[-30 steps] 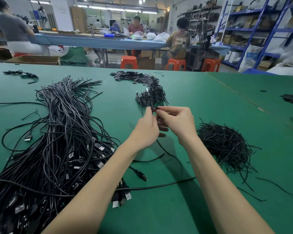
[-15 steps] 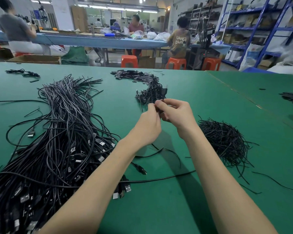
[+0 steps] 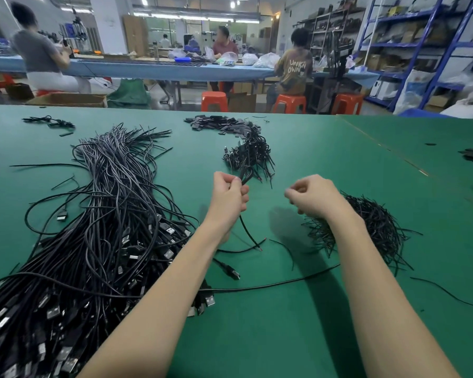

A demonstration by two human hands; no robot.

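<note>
My left hand [image 3: 228, 197] grips a thin black cable [image 3: 248, 231] above the green table [image 3: 271, 331]. A folded loop of the cable sticks out above its fingers, and the loose tail hangs down to the table. My right hand [image 3: 314, 197] hovers apart from it, to the right, fingers curled, with nothing visible in them. It is just left of a heap of short black ties [image 3: 380, 227]. Beyond my left hand lies a small pile of bundled cables [image 3: 249, 156].
A large heap of black USB cables [image 3: 107, 214] covers the table's left side. A loose plug [image 3: 231, 271] and a long single cable [image 3: 271, 287] lie between my forearms. Small flat black pieces [image 3: 219, 124] sit at the far edge. People work at a blue bench beyond.
My hands were together on the folded cable. Now the right hand has let go and moved right toward the tie heap, while the left keeps hold of the cable.
</note>
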